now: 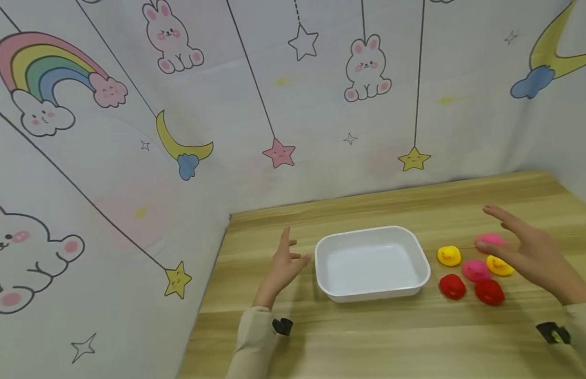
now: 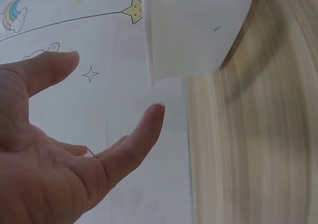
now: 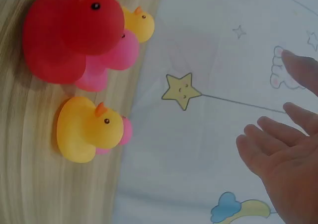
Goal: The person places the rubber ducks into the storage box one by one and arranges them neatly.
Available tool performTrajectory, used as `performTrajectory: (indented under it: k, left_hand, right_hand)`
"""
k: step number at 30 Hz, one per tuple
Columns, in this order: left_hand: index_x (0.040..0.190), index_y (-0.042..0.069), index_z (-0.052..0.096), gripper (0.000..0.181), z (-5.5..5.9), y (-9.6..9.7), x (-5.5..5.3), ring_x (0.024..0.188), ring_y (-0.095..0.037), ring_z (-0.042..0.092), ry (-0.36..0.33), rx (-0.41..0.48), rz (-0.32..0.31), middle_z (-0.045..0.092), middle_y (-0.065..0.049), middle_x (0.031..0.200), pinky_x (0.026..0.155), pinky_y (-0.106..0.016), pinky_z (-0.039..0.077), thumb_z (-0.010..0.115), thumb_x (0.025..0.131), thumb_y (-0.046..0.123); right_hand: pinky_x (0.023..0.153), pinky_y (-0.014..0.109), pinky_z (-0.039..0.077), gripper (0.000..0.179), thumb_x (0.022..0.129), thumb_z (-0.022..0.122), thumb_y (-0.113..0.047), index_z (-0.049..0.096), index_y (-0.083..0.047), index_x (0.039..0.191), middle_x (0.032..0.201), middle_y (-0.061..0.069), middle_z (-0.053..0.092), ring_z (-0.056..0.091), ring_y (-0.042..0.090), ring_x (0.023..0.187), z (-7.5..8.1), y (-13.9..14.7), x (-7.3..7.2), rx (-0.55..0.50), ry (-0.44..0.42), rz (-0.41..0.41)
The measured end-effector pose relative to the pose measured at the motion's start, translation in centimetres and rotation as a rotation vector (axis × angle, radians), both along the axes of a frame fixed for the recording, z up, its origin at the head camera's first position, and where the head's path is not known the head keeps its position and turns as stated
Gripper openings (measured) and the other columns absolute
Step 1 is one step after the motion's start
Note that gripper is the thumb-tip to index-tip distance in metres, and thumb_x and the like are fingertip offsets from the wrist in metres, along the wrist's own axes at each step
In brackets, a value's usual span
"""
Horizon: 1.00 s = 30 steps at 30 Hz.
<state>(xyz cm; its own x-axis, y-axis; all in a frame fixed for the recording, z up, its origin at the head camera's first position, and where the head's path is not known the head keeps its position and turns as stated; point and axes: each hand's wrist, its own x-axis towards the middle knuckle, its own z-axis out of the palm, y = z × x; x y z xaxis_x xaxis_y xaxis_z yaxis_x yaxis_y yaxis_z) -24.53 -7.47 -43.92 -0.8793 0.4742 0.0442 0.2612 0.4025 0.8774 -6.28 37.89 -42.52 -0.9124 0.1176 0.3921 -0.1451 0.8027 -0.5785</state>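
Note:
My left hand (image 1: 284, 268) hovers just left of a white rectangular tub (image 1: 371, 292), fingers spread and nothing held. The left wrist view shows the same hand (image 2: 74, 159) with thumb and fingers apart, near the tub's wall (image 2: 194, 30). Over on the right, my right hand (image 1: 534, 258) is raised above a cluster of rubber ducks, its fingers loose and holding nothing. That cluster has two red ducks (image 1: 452, 287), two pink ducks (image 1: 476, 270) and two yellow ducks (image 1: 449, 256). In the right wrist view a yellow duck (image 3: 79, 129) stands apart from the right hand (image 3: 283, 154).
The wood-grain table (image 1: 369, 342) carries the tub in its middle and the ducks to the right. Behind and to the left hangs a white cloth (image 1: 312, 105) printed with rabbits, stars and moons. A dark strap device (image 1: 282, 326) sits at my left wrist.

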Motion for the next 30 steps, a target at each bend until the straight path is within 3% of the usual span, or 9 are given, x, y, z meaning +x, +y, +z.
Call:
performTrajectory:
  k: [4, 7, 10, 11, 16, 18, 21, 25, 30]
  left_hand:
    - [0.161, 0.006, -0.003, 0.103, -0.5, -0.7, -0.4, 0.110, -0.044, 0.061, -0.145, 0.035, -0.027, 0.031, -0.038, 0.147, 0.076, -0.045, 0.064, 0.073, 0.091, 0.007]
    - [0.161, 0.005, -0.001, 0.104, -1.1, -1.0, -0.7, 0.107, -0.041, 0.062, -0.234, 0.044, -0.051, 0.033, -0.038, 0.144, 0.076, -0.048, 0.064, 0.074, 0.090, 0.006]
    - [0.160, 0.003, 0.004, 0.101, -1.7, -1.2, -0.9, 0.106, -0.039, 0.062, -0.279, 0.031, -0.081, 0.036, -0.037, 0.141, 0.077, -0.050, 0.064, 0.074, 0.089, 0.005]
    - [0.160, 0.002, 0.006, 0.099, -1.9, -1.2, -1.0, 0.104, -0.038, 0.063, -0.287, 0.027, -0.090, 0.037, -0.036, 0.139, 0.077, -0.050, 0.063, 0.074, 0.088, 0.005]
    - [0.159, -0.001, 0.014, 0.091, -2.5, -0.8, -1.2, 0.095, -0.033, 0.065, -0.315, 0.044, -0.130, 0.041, -0.033, 0.133, 0.077, -0.048, 0.064, 0.072, 0.088, 0.000]
    - [0.158, -0.002, 0.017, 0.087, -2.5, -0.6, -1.2, 0.097, -0.033, 0.065, -0.328, 0.058, -0.140, 0.042, -0.032, 0.131, 0.077, -0.049, 0.063, 0.069, 0.089, -0.001]
    - [0.156, -0.003, 0.022, 0.081, -2.5, 0.0, -1.3, 0.100, -0.035, 0.064, -0.347, 0.073, -0.146, 0.043, -0.032, 0.130, 0.076, -0.048, 0.064, 0.067, 0.089, -0.002]
    - [0.154, -0.004, 0.028, 0.074, -2.7, 0.9, -1.4, 0.096, -0.033, 0.064, -0.363, 0.082, -0.162, 0.045, -0.032, 0.125, 0.074, -0.047, 0.064, 0.065, 0.089, -0.003]
    - [0.151, -0.005, 0.033, 0.068, -2.9, 2.2, -1.4, 0.089, -0.028, 0.063, -0.358, 0.089, -0.208, 0.048, -0.030, 0.119, 0.072, -0.048, 0.064, 0.063, 0.089, -0.006]
  right_hand:
    - [0.097, 0.054, 0.054, 0.069, 0.094, 0.074, -0.016, 0.040, -0.005, 0.154, 0.148, 0.031, 0.044, 0.048, 0.060, 0.118, -0.7, 1.0, -0.4, -0.023, -0.047, -0.040]
    - [0.092, 0.009, 0.047, 0.061, 0.094, 0.074, -0.019, 0.049, -0.005, 0.147, 0.142, 0.028, 0.051, 0.056, 0.019, 0.128, -1.2, 1.7, -0.7, -0.080, -0.061, -0.086]
    - [0.080, -0.006, 0.035, 0.058, 0.092, 0.076, -0.019, 0.053, -0.003, 0.143, 0.139, 0.028, 0.054, 0.051, -0.007, 0.119, -1.8, 2.5, -0.8, -0.149, -0.064, -0.097]
    - [0.081, -0.005, 0.036, 0.058, 0.092, 0.077, -0.020, 0.054, -0.003, 0.142, 0.138, 0.028, 0.055, 0.049, -0.011, 0.115, -2.1, 2.7, -0.9, -0.161, -0.077, -0.103]
    - [0.077, -0.004, 0.038, 0.060, 0.089, 0.076, -0.008, 0.049, 0.010, 0.139, 0.137, 0.036, 0.051, 0.050, 0.053, 0.124, -3.7, 3.8, -1.1, -0.193, -0.181, -0.073]
    - [0.075, -0.003, 0.039, 0.061, 0.085, 0.077, -0.003, 0.048, 0.016, 0.135, 0.133, 0.040, 0.051, 0.048, 0.061, 0.120, -4.6, 4.4, -1.3, -0.183, -0.207, -0.058]
    - [0.088, 0.024, 0.057, 0.064, 0.078, 0.082, -0.002, 0.050, 0.021, 0.129, 0.127, 0.044, 0.052, 0.050, 0.062, 0.115, -5.6, 5.1, -1.7, -0.129, -0.242, -0.063]
    - [0.094, 0.071, 0.046, 0.072, 0.072, 0.087, -0.010, 0.051, 0.022, 0.126, 0.125, 0.045, 0.052, 0.051, 0.062, 0.113, -6.0, 5.6, -1.9, -0.062, -0.326, -0.096]
    - [0.093, 0.070, 0.046, 0.076, 0.071, 0.088, -0.015, 0.051, 0.022, 0.126, 0.123, 0.044, 0.054, 0.052, 0.060, 0.111, -6.0, 6.0, -1.3, -0.064, -0.390, -0.111]
